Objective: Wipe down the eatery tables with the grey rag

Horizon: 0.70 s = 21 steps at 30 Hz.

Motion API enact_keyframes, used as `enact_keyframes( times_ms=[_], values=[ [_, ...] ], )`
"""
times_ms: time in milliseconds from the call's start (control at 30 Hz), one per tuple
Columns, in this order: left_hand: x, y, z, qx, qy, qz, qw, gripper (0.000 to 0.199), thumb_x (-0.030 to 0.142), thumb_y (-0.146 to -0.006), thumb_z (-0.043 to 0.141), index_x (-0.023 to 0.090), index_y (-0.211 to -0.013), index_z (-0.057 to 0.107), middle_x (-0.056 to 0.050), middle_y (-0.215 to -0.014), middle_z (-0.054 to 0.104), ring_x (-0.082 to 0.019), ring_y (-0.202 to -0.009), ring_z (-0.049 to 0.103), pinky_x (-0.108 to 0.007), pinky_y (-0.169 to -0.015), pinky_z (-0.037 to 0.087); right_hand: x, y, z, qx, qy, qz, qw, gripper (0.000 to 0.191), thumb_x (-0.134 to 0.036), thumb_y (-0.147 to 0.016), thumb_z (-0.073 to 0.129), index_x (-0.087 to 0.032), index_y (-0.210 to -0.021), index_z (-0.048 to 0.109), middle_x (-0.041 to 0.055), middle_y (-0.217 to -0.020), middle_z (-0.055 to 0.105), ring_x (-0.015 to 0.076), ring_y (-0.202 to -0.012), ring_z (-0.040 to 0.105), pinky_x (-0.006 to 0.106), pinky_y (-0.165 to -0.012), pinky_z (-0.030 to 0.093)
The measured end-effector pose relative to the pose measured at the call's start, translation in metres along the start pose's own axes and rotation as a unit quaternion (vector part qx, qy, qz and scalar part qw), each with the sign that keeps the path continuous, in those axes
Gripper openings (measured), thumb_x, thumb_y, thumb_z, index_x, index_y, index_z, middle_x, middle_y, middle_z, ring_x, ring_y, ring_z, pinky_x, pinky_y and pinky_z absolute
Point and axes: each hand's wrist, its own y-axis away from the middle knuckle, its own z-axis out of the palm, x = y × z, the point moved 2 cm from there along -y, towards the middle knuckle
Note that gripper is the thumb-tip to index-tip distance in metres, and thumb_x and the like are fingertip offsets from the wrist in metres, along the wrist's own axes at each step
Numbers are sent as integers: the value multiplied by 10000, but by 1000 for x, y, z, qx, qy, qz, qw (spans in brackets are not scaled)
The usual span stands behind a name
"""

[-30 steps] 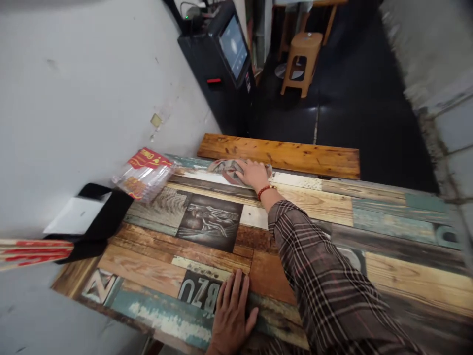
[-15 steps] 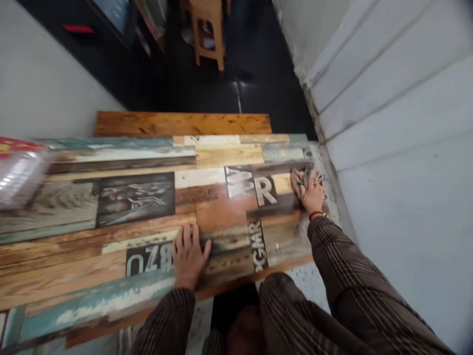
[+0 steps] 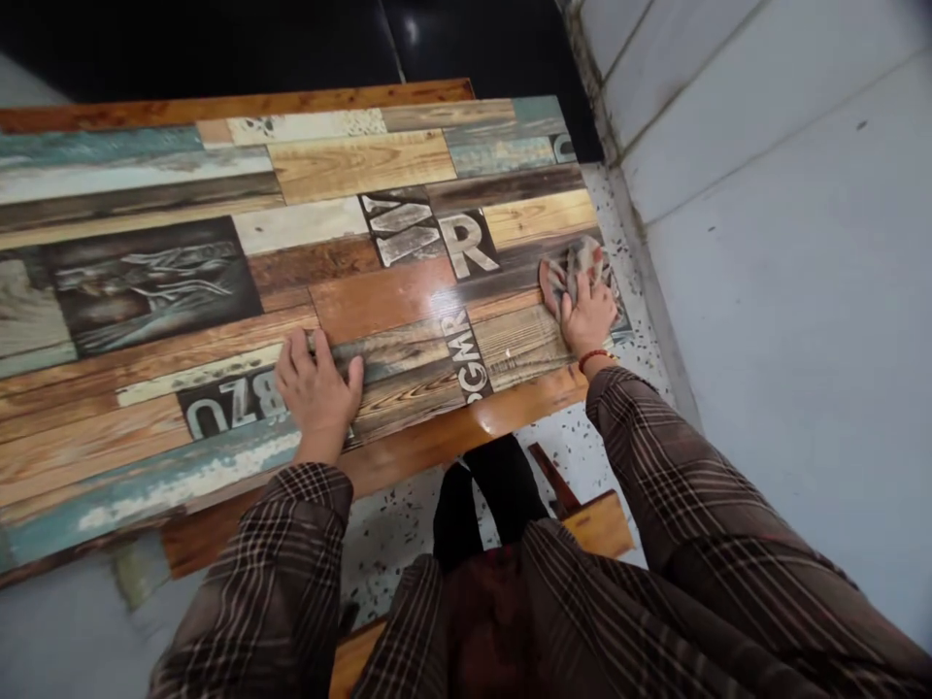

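My right hand (image 3: 588, 316) presses a crumpled, patterned cloth (image 3: 554, 280) onto the right end of a table (image 3: 385, 301). Its fingers are bent over the cloth, part of which sticks out beyond the fingertips. The tabletop has a patchwork wood-plank print with large letters. My left hand (image 3: 316, 396) rests palm down near the table's front edge, beside some printed letters. Its fingers are stretched out and it holds nothing.
A light panelled wall (image 3: 764, 194) rises close to the table's right end. Beyond the far edge lies a wooden bench (image 3: 291, 102) on a dark floor. Below the near edge are my legs, a speckled floor (image 3: 397, 519) and a piece of wooden seat (image 3: 601, 524).
My right hand has slid the cloth along the table's right end toward the near edge. My left hand stays by the same letters. The view has tipped down, and the stool has left it.
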Motion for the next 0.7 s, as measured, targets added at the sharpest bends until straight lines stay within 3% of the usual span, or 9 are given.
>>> enact_keyframes(
  times_ms=[200,467,700],
  values=[
    [4,0,-1,4,-4,-1,1000,688,450,-903,467,122,-1487,310,-199,-1588,241,-385,-1443,200,-559,-1150,169,-3,3,-9,-19,-18,26,999,604,-433,-968,264,-177,-1515,254,199,-1429,383,367,-1283,318,535,-991,311],
    [10,-4,-7,26,-39,3,999,654,449,-918,441,87,-1457,365,-235,-1550,302,-387,-1422,248,-541,-1139,217,-4,-2,-12,12,-73,30,997,551,-456,-950,338,-227,-1448,401,179,-1402,439,360,-1298,330,525,-1017,290],
    [6,-6,-3,39,-44,5,998,657,494,-908,444,110,-1440,409,-229,-1538,333,-412,-1402,285,-567,-1121,237,-2,-5,-10,20,-92,18,995,545,-443,-942,340,-216,-1430,424,168,-1426,428,364,-1304,316,546,-1013,293]
  ],
)
